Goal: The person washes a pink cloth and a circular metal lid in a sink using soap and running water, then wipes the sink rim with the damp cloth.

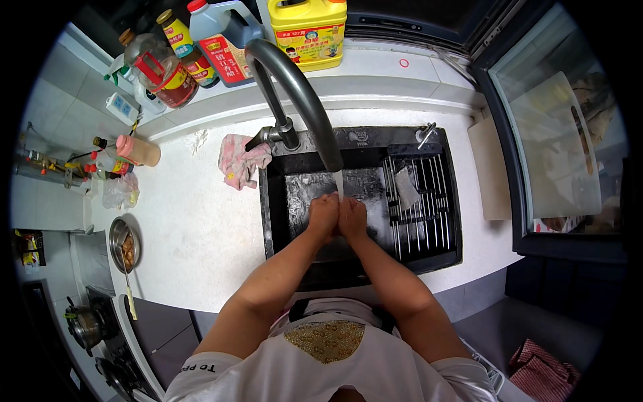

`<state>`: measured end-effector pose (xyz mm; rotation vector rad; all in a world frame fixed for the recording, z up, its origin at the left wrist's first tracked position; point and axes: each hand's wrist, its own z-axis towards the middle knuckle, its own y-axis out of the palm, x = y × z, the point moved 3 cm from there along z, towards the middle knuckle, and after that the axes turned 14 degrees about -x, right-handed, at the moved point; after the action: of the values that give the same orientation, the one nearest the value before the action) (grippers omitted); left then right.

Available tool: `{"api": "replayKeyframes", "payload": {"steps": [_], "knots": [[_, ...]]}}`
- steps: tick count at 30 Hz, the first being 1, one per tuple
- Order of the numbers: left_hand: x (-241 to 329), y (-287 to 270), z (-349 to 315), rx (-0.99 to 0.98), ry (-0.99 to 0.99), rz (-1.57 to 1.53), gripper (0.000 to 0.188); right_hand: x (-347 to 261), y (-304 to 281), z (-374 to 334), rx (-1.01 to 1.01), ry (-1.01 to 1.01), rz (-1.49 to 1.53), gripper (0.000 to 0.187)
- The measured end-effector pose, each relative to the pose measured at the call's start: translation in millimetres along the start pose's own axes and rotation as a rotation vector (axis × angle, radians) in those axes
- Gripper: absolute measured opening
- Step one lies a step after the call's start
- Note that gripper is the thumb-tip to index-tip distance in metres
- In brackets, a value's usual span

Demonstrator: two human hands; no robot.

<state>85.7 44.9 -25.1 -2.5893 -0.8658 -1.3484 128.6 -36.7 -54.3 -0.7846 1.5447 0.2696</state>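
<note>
My left hand (pixel 323 214) and my right hand (pixel 352 217) are close together over the black sink (pixel 266 231). A stream of water (pixel 339 182) from the dark curved faucet (pixel 309 90) runs down onto them. The fingers of both hands are curled in, and their tips are hidden. Whatever lies between them, if anything, cannot be made out. Beneath my hands the basin floor is wet and shiny.
A metal drying rack (pixel 422 201) with a pale cloth (pixel 406 189) spans the sink's right side. Left of the faucet lies a pink-and-white rag (pixel 241 161). A metal bowl of food (pixel 124 246) stands far left. Several bottles and a yellow jug (pixel 309 40) line the ledge. An open window (pixel 556 134) projects at right.
</note>
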Motion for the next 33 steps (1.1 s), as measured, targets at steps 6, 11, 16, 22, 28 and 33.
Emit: {"api": "replayKeyframes", "payload": {"steps": [6,11,16,22,28,33], "knots": [[-15.0,-32.4,16.9,-0.097,0.153,0.028,0.015,-0.2,-19.7,5.4,-0.298,0.217,0.564,0.018],[13.6,-37.3,-7.9,-0.187,0.273,-0.399,0.021,3.2,-29.2,-5.1,-0.279,0.502,0.798,0.031],[18.9,-27.0,-18.7,-0.299,0.197,-0.476,0.024,-16.9,-17.5,-15.0,-0.227,0.651,0.912,0.038],[16.1,-11.7,-32.7,-0.37,0.207,-0.12,0.022,-14.9,-25.6,-13.2,-0.193,0.502,1.125,0.031],[6.5,-28.4,-26.7,-0.25,0.022,-0.497,0.018,7.3,-15.9,-5.2,-0.091,0.223,1.099,0.019],[-4.9,-36.8,-16.6,-0.225,0.085,-0.424,0.015,-2.8,-15.6,-0.4,-0.232,0.242,1.223,0.024]]}}
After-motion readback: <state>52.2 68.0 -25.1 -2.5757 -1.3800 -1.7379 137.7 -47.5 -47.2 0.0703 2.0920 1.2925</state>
